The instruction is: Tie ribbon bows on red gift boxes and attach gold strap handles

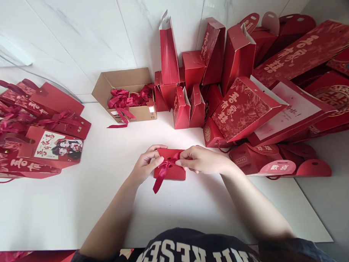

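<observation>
A small red gift box [176, 173] lies on the white table in front of me, with a shiny red ribbon [162, 178] tied in a bow across its top. One ribbon tail hangs over the near edge of the box. My left hand [146, 162] is closed on the box's left side, its thumb on top beside the bow and its fingers at the far left corner. From the right, my right hand [202, 159] pinches the ribbon between thumb and index finger. The other right fingers are curled and partly hidden.
Behind the gift box, an open cardboard box [134, 115] holds loose red ribbons [130, 98]. Red gift boxes and bags [242, 109] crowd the right and back. More red bags [56, 146], some with bows, stand at the left. The white table [108, 202] ends at a right edge.
</observation>
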`<state>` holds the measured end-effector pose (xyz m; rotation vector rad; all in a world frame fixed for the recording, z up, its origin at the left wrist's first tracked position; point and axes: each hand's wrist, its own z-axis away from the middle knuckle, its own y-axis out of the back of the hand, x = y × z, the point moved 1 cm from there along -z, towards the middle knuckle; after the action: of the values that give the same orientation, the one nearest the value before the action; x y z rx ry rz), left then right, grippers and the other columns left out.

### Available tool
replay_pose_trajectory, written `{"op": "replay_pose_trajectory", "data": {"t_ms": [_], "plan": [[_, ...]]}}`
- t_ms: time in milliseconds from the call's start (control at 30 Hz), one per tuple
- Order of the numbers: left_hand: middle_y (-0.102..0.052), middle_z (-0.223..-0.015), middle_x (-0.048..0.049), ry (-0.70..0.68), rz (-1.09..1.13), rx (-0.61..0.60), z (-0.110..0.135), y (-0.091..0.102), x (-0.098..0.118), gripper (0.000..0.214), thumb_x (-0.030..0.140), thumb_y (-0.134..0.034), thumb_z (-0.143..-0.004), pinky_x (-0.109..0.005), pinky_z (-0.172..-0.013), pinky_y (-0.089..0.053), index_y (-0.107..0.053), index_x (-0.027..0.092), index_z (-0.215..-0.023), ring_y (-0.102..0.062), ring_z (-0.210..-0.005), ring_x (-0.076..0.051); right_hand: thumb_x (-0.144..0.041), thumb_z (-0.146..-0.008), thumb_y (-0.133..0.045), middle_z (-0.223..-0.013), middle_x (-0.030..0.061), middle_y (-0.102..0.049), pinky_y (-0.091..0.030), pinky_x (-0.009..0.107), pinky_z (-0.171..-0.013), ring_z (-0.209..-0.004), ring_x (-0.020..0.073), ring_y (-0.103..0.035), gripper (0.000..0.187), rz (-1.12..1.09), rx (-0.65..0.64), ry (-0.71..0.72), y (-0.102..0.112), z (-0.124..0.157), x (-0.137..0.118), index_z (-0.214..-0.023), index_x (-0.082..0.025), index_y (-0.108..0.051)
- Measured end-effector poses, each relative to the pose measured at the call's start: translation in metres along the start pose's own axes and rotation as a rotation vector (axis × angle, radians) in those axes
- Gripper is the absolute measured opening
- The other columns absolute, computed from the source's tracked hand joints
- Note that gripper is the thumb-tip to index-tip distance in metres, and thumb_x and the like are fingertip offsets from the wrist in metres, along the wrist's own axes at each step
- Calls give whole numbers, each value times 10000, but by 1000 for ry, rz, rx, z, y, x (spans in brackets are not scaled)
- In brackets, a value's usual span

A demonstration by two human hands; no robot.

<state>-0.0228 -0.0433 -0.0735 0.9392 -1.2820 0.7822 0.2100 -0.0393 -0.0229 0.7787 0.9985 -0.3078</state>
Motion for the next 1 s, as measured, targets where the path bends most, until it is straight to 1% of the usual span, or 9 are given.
{"op": "replay_pose_trajectory", "data": {"t_ms": [133,233,400,600,667,733,867,900,1000], "plan": [[-523,-1319,-108,57,102,64,0,-8,-2,358,359,-556,-917,-320,-862,-466,-521,151,-628,-517,-1218,-272,-513,-927,-450,-517,-37,-544,-364,231,-521,-485,90,-478,451,-66,-63,0,1,-1,3,-622,-187,-514],[-538,-1282,-99,73,233,142,-1,-14,-3,349,342,-576,-905,-284,-797,-473,-520,149,-620,-511,-1203,-254,-477,-937,-449,-575,-16,-644,-382,230,-564,-562,106,-550,425,-51,-97,33,1,-2,3,-640,-189,-544],[-522,-1296,-77,136,369,170,-1,-21,-1,355,349,-589,-892,-273,-713,-477,-521,138,-615,-584,-996,-194,-424,-934,-458,-607,-20,-697,-366,232,-557,-560,106,-546,384,35,-111,59,0,-3,1,-641,-193,-549],[-553,-1285,-106,97,241,165,1,-23,2,357,364,-560,-906,-320,-787,-484,-523,152,-621,-563,-1135,-260,-382,-897,-516,-670,1,-706,-373,260,-576,-623,143,-610,324,180,-191,-30,18,20,4,-664,-194,-640],[-585,-1244,-108,66,156,188,1,-21,2,389,361,-559,-908,-338,-829,-476,-484,160,-583,-551,-1173,-273,-421,-869,-563,-645,14,-676,-363,279,-573,-619,166,-596,310,288,-135,-68,26,29,7,-676,-197,-658],[-617,-1190,-111,27,50,194,1,-19,1,416,350,-561,-908,-352,-869,-462,-455,168,-548,-530,-1214,-282,-451,-877,-558,-727,27,-685,-390,292,-631,-704,191,-607,289,324,-21,-39,31,32,8,-781,-212,-690],[-616,-1202,-114,-31,-62,152,1,-15,2,404,339,-559,-910,-370,-907,-446,-500,168,-549,-536,-1217,-282,-461,-966,-411,-1063,55,-669,-427,333,-870,-975,210,-602,349,105,222,115,27,17,10,-1028,-234,-669],[-607,-1222,-112,-36,-68,138,1,-14,2,403,341,-557,-912,-370,-906,-447,-509,166,-553,-549,-1197,-277,-477,-968,-406,-1104,56,-653,-427,338,-902,-1015,209,-592,363,26,226,147,24,11,12,-1063,-233,-657],[-588,-1247,-110,-41,-62,110,1,-12,0,406,352,-542,-922,-358,-892,-456,-514,160,-566,-567,-1160,-263,-532,-943,-449,-1201,52,-611,-428,342,-952,-1094,209,-564,389,-164,95,170,13,-7,17,-1100,-229,-637]]}}
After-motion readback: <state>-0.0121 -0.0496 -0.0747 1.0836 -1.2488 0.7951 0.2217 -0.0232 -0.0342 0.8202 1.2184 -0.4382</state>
